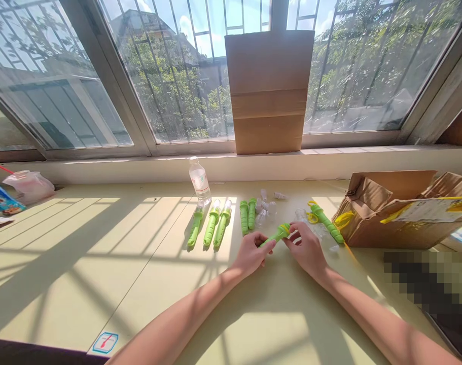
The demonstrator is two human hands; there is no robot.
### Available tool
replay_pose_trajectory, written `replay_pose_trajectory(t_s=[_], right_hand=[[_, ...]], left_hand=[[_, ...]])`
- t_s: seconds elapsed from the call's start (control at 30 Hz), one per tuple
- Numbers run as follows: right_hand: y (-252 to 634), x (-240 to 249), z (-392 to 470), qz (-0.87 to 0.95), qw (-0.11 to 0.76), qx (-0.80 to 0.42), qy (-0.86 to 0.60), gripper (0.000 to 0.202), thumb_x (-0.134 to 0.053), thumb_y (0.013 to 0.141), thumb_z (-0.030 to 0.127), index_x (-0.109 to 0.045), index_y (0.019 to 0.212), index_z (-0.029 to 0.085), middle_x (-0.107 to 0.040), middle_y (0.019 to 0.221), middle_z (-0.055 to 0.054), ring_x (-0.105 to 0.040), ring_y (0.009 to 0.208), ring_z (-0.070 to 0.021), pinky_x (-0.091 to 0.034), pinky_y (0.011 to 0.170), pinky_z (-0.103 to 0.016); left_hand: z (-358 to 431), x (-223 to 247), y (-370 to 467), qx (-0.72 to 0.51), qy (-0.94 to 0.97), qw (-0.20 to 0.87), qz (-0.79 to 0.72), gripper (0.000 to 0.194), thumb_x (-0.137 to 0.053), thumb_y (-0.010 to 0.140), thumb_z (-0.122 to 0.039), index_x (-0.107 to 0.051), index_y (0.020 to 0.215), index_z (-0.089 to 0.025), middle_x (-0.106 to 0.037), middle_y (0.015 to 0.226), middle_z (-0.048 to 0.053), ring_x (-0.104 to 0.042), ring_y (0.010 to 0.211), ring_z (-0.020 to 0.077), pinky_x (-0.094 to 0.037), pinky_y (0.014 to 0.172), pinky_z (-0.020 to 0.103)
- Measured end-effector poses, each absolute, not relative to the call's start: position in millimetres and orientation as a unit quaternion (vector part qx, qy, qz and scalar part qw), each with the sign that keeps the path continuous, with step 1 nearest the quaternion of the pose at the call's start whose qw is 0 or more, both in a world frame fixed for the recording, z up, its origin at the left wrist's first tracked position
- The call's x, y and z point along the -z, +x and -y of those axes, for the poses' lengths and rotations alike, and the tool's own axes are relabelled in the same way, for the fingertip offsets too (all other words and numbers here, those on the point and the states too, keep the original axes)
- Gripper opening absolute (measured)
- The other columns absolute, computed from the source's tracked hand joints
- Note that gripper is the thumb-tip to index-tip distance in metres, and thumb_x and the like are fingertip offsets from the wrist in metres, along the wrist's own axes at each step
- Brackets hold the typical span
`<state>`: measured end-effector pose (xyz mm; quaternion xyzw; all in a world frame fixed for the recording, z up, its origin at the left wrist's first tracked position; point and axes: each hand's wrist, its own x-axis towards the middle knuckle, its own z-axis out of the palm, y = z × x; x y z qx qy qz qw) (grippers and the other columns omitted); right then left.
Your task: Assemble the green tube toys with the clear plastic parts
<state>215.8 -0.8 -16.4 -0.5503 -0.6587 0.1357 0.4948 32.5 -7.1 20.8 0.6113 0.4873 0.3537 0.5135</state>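
Observation:
My left hand (250,255) is closed around the lower part of a green plastic tube (279,233), which lies tilted up to the right. At its ridged, yellowish-green top end, the fingers of my right hand (306,249) pinch the tube. Just beyond my left hand lie two green tubes (244,215) side by side. Small clear plastic caps (261,215) are scattered by them. Further left are three more green tubes (211,225) in a row, with clear or whitish tops. Right of my right hand, another green tube (329,225) with yellow loops rests against a box.
An open cardboard box (401,228) stands at the right. A clear bottle (199,180) is at the back, and a cardboard sheet (271,96) leans on the window. A blue packet (2,198) and a pinkish bag (31,185) sit far left. Sunlight and bar shadows cross the table (158,304).

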Motion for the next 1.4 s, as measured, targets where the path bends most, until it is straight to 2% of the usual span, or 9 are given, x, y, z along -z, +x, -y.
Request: replay_pose_trajectory(t_s=[0.13,0.23,0.33,0.43,0.53,0.63,0.83,1.23,1.4], right_hand=[[216,16,0,0.653,0.502,-0.118,-0.555,0.021,-0.058,0.085,0.041,-0.05,0.081,0.023,-0.066,0.104,-0.008,-0.064,0.061,-0.0157,-0.051,0.053,-0.031],[216,14,1,0.647,0.511,-0.098,-0.557,0.025,-0.059,0.086,0.044,-0.05,0.079,0.022,-0.066,0.103,-0.009,-0.064,0.06,-0.0153,-0.052,0.054,-0.032],[215,13,1,0.644,0.516,-0.093,-0.557,0.028,-0.059,0.086,0.047,-0.05,0.078,0.022,-0.066,0.102,-0.009,-0.064,0.059,-0.0154,-0.052,0.053,-0.032],[215,13,2,0.644,0.515,-0.097,-0.558,0.028,-0.059,0.086,0.048,-0.05,0.079,0.022,-0.066,0.103,-0.009,-0.064,0.06,-0.0154,-0.052,0.053,-0.032],[214,13,2,0.641,0.514,-0.105,-0.56,0.025,-0.06,0.085,0.045,-0.051,0.083,0.022,-0.066,0.105,-0.009,-0.064,0.061,-0.0153,-0.052,0.053,-0.031],[214,14,2,0.644,0.503,-0.114,-0.564,0.021,-0.06,0.085,0.041,-0.05,0.087,0.022,-0.065,0.11,-0.01,-0.064,0.061,-0.0147,-0.052,0.053,-0.031],[215,17,1,0.657,0.49,-0.117,-0.561,0.014,-0.059,0.083,0.032,-0.049,0.087,0.022,-0.065,0.11,-0.008,-0.064,0.062,-0.0142,-0.05,0.052,-0.029],[217,17,-1,0.675,0.475,-0.117,-0.553,0.008,-0.057,0.082,0.026,-0.05,0.086,0.022,-0.064,0.108,-0.007,-0.065,0.061,-0.014,-0.05,0.053,-0.03],[217,18,-1,0.676,0.478,-0.107,-0.551,0.009,-0.056,0.083,0.025,-0.051,0.09,0.022,-0.064,0.102,-0.005,-0.065,0.061,-0.0143,-0.05,0.053,-0.029]], left_hand=[[8,-20,32,-0.356,0.65,0.454,-0.494,0.032,-0.064,0.083,-0.05,-0.06,0.09,-0.02,-0.066,0.085,0.0,-0.049,0.046,0.0076,-0.041,0.045,0.024],[7,-18,31,-0.383,0.692,0.348,-0.504,0.028,-0.07,0.079,-0.042,-0.06,0.096,-0.022,-0.068,0.095,0.004,-0.06,0.067,0.015,-0.048,0.063,0.028],[5,-12,30,-0.381,0.733,0.285,-0.487,0.028,-0.075,0.075,-0.033,-0.062,0.097,-0.022,-0.068,0.097,0.005,-0.063,0.086,0.0215,-0.049,0.076,0.032],[3,-5,29,-0.377,0.753,0.241,-0.482,0.017,-0.068,0.08,-0.027,-0.063,0.097,-0.023,-0.068,0.094,0.005,-0.063,0.087,0.0213,-0.048,0.078,0.032],[3,-1,28,-0.377,0.763,0.22,-0.477,0.017,-0.063,0.085,-0.031,-0.065,0.1,-0.022,-0.07,0.094,0.006,-0.064,0.085,0.0211,-0.048,0.076,0.031],[5,-2,27,-0.372,0.77,0.219,-0.47,0.021,-0.062,0.087,-0.037,-0.067,0.1,-0.022,-0.071,0.09,0.006,-0.065,0.081,0.0204,-0.048,0.072,0.029],[8,-11,28,-0.366,0.764,0.227,-0.481,0.019,-0.062,0.085,-0.036,-0.069,0.091,-0.019,-0.068,0.074,0.002,-0.057,0.064,0.0147,-0.041,0.06,0.026],[8,-18,31,-0.41,0.675,0.355,-0.501,0.028,-0.067,0.079,-0.044,-0.067,0.078,-0.015,-0.065,0.067,0.001,-0.055,0.061,0.0133,-0.04,0.056,0.025],[8,-21,32,-0.404,0.625,0.445,-0.498,0.035,-0.068,0.079,-0.05,-0.063,0.075,-0.015,-0.062,0.062,0.0,-0.05,0.045,0.0093,-0.039,0.046,0.023]])
